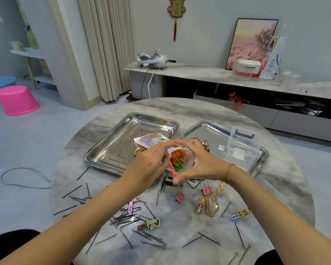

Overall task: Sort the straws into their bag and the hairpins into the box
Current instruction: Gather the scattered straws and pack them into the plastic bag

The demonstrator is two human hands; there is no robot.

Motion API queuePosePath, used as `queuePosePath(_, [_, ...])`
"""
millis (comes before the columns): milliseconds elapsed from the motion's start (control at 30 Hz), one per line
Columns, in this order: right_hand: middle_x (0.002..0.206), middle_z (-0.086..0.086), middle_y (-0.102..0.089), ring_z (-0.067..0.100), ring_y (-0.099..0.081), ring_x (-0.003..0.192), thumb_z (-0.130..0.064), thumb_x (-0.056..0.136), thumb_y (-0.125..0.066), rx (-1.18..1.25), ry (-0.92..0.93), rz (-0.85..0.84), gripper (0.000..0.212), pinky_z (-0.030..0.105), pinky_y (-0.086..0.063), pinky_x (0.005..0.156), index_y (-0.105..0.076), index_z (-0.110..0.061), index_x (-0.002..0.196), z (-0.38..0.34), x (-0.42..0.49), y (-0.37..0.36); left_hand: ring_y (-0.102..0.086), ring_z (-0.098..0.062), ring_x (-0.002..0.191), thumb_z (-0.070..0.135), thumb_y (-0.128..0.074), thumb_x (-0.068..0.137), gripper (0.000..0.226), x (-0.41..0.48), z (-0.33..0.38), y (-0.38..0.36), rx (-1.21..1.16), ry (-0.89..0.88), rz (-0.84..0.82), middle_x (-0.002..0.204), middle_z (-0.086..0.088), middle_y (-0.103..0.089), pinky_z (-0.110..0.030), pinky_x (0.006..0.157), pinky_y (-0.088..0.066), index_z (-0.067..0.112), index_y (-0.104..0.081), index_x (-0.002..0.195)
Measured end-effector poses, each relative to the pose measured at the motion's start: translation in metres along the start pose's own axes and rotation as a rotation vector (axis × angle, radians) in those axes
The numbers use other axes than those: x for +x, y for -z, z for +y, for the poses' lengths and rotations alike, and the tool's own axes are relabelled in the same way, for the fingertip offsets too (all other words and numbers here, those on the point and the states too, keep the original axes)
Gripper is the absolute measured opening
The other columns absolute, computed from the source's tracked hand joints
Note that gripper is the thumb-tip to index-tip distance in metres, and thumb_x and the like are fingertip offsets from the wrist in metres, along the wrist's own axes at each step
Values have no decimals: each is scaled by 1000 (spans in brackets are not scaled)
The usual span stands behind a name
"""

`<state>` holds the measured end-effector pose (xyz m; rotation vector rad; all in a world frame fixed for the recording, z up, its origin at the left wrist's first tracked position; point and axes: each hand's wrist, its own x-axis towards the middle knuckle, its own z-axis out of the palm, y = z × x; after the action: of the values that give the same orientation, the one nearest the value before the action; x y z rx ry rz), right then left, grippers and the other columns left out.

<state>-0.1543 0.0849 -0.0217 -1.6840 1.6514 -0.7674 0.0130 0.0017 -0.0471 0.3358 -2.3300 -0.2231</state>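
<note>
A clear plastic bag of coloured straws lies at the near edge of the left steel tray. My left hand pinches an orange straw at the bag's mouth. My right hand grips the bag's open edge, thumb low and fingers arched over the top. The clear plastic box stands in the right steel tray. Several black hairpins and decorated hair clips are scattered over the near part of the round marble table.
Pink binder clips lie among the pins just in front of my hands. A brown clip sits in the right tray. Behind the table runs a low cabinet with a headset. A pink stool stands on the floor at left.
</note>
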Motion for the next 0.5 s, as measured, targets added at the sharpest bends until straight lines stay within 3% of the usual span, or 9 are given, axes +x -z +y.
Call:
queuePosePath(200, [130,-3,-24,16,-22,130,-40,61,-82,17,-13,-32,77,33,-25,113,-31,-64,114,-1,0,2,-35,5,70,17,-43,91,27,0,0,0,4,2,-11,76,11,-42,-12,63,-35,16,-45,118])
queuePosePath(333, [132,-3,-28,15,-25,131,-40,67,-81,27,-24,-22,76,36,-26,113,-36,-56,126,4,1,1,-35,7,71,14,-45,90,27,0,0,-1,7,6,-15,75,10,-45,-10,66,-34,7,-55,114])
queuePosePath(400, [133,-2,-33,13,-28,130,-42,71,-78,33,-16,8,67,36,-27,112,-42,-50,127,8,4,0,-37,7,71,14,-46,90,28,0,0,0,-14,12,-19,77,12,-43,-10,68,-35,7,-55,115])
queuePosePath(500, [130,2,-42,15,-37,126,-38,78,-73,102,-30,136,40,38,-33,108,-56,-46,113,12,9,-2,-37,7,70,16,-45,90,29,0,3,2,-35,9,-36,76,13,-43,-11,67,-36,9,-53,117])
